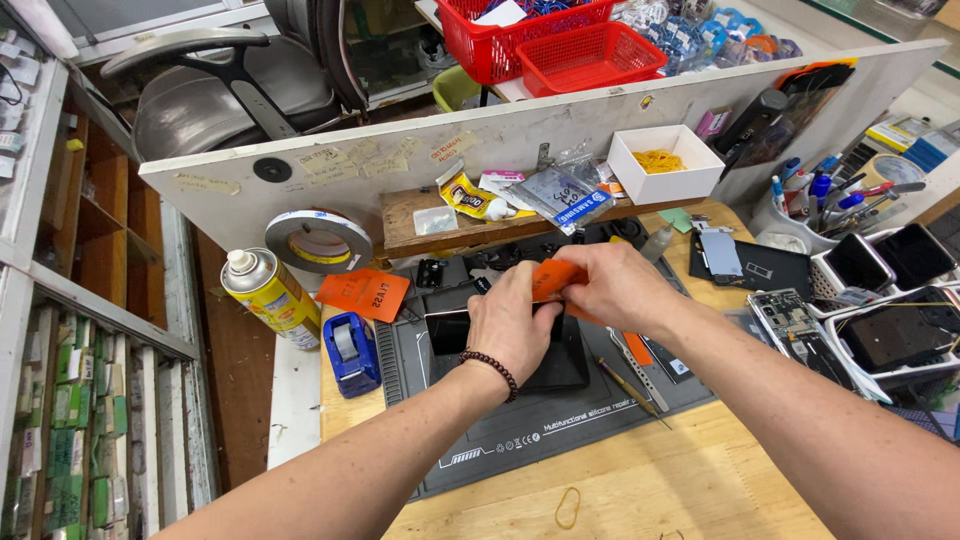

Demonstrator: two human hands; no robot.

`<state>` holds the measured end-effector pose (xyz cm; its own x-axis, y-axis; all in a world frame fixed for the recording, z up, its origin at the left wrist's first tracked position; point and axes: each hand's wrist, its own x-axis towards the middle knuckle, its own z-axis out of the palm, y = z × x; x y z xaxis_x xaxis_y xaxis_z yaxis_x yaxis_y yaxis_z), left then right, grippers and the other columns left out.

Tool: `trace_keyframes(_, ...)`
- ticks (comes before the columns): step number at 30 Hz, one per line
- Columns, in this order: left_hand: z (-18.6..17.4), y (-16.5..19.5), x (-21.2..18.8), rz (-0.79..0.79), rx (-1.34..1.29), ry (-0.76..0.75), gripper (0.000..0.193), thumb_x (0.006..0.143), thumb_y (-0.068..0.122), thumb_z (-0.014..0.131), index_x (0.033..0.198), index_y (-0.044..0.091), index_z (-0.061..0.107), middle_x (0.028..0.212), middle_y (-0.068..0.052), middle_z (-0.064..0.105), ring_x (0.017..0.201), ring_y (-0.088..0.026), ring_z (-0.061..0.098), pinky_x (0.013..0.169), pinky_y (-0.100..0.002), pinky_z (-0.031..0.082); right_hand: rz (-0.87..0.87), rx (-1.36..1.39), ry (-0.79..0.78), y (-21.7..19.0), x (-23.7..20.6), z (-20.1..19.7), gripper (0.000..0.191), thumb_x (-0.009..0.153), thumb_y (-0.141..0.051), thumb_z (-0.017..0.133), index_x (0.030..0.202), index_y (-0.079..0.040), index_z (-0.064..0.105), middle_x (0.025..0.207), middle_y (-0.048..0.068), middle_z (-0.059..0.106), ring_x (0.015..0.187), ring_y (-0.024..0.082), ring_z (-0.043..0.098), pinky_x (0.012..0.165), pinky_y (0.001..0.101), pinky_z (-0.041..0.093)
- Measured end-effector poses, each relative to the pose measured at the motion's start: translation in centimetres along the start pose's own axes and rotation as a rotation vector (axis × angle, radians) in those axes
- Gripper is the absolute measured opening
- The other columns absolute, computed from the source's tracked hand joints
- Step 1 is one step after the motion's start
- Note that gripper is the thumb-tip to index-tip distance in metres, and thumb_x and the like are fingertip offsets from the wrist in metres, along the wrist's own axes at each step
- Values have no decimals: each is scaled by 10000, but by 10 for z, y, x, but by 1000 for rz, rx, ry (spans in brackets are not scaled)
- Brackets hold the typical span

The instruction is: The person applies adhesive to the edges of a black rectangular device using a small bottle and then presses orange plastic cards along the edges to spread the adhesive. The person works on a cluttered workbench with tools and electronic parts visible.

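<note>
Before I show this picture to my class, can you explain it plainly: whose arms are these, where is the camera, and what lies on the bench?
There is no machine. A camera worn on a person's head looks down at their own bare hands. The left hand, with a bead bracelet, and the right hand together grip an orange piece over a dark phone on a grey work mat. To the left stand a spray can, a blue tape dispenser and a tape roll. More phone parts lie to the right.

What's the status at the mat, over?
Left hand and right hand both pinch an orange paper piece. Dark flat phone lies beneath on grey mat. Thin screwdriver alongside.
</note>
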<state>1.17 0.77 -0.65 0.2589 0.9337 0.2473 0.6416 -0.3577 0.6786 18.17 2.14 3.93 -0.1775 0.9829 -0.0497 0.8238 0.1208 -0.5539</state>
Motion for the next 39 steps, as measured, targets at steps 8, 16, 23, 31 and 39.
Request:
trace_keyframes(8, 0, -7, 10, 28, 58, -48, 155, 942, 190, 632, 1011, 59, 680, 986, -159, 717, 970, -387, 670, 821, -525, 503, 170, 261, -85, 39, -6, 1, 200, 774, -156, 807, 955, -73, 809, 759, 81, 774, 692, 156, 694, 670, 329, 558)
trace_keyframes(16, -22, -2, 21, -132, 54, -273, 270, 914, 303, 666, 1142, 188, 752, 952, -153, 757, 942, -347, 718, 855, -458, 553, 230, 152, -147, 53, 3, 6, 231, 757, -204, 848, 956, -87, 840, 777, 53, 797, 681, 125, 707, 695, 302, 571)
trace_keyframes(23, -22, -4, 27, -170, 35, -288, 296, 906, 346, 660, 1178, 260, 740, 994, -99, 767, 986, -318, 715, 879, -452, 543, 524, 951, -138, 78, -17, 17, 405, 797, -170, 776, 1178, -64, 691, 1041, 60, 766, 880, 162, 742, 764, 387, 608)
trace_keyframes(31, -15, -6, 27, -197, 29, -249, 304, 899, 346, 671, 1175, 243, 744, 1008, -82, 776, 992, -302, 719, 886, -435, 543, 595, 1449, -141, 114, -50, 69, 326, 884, -119, 757, 1180, -33, 651, 1038, 63, 712, 892, 139, 690, 785, 282, 540)
trace_keyframes(39, -20, -5, 26, -218, 6, -281, 337, 861, 351, 695, 1183, 266, 743, 1012, -56, 785, 994, -276, 729, 897, -417, 541, 411, 1220, 200, 69, -43, 88, 253, 859, -86, 785, 1093, -95, 688, 935, -13, 690, 794, 109, 630, 626, 280, 522)
